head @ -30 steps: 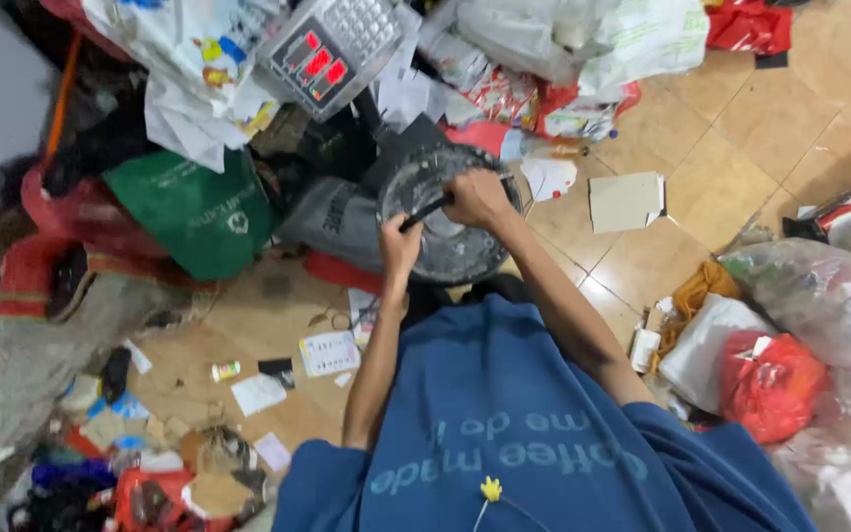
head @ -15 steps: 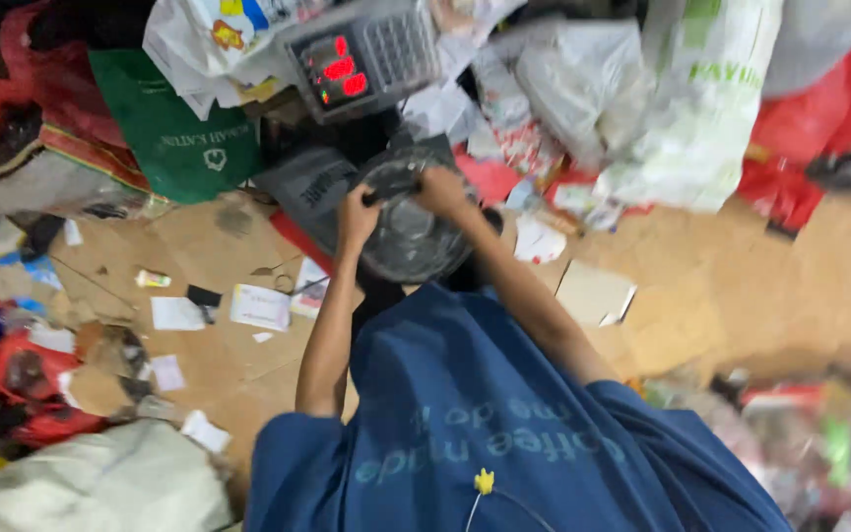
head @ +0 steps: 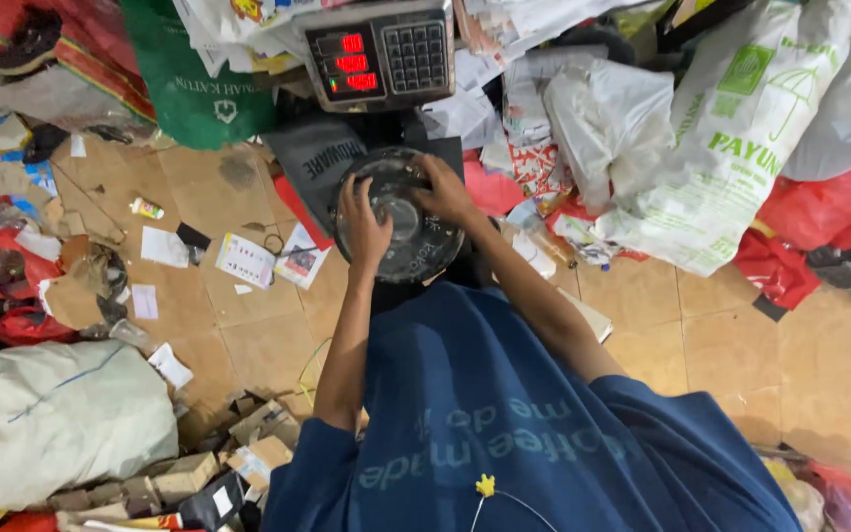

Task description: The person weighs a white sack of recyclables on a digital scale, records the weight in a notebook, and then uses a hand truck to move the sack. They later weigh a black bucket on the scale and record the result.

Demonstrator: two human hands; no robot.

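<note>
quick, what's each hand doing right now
Left hand: fingers spread, pressed on the round clear lid.
Right hand: fingers curled over the same lid's top edge, gripping it.

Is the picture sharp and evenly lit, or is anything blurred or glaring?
Head view: mostly sharp, lit evenly from above, with soft shadows only. The round clear lid under the left hand and right hand catches pale glare. The scale display glows bright red. The edges bow slightly, as with a wide lens, and the blue shirt close to the camera looks a little soft.
</note>
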